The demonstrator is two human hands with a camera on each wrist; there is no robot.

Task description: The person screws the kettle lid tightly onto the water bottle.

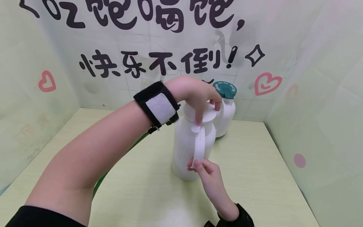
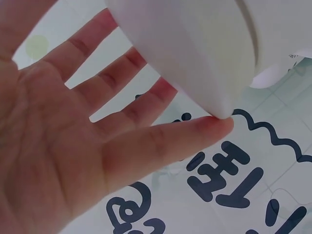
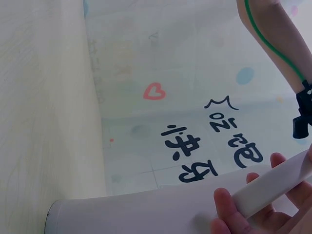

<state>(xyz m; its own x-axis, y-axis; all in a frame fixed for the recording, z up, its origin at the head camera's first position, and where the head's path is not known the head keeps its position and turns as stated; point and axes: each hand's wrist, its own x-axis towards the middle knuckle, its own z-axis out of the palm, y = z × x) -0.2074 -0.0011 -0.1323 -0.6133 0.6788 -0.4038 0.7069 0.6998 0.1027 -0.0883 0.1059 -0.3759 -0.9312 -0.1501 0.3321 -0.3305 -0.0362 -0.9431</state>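
A white jug (image 1: 182, 148) with a round white lid (image 1: 209, 114) stands upright on the table. From above, my left hand (image 1: 194, 93) grips the lid, its fingers spread about the rim. The left wrist view shows fingertips (image 2: 222, 126) against the edge of the white lid (image 2: 195, 53). My right hand (image 1: 211, 178) holds the lower part of the jug's white handle (image 1: 199, 143). In the right wrist view, fingers curl around the handle (image 3: 273, 184) beside the jug's white body (image 3: 131, 214).
Close behind the jug stands another white container (image 1: 229, 110) with a green lid (image 1: 224, 89). Printed cloth walls (image 1: 320, 104) enclose the pale wooden table (image 1: 255, 176) at the back and sides. A green cable (image 1: 103, 178) runs along my left arm.
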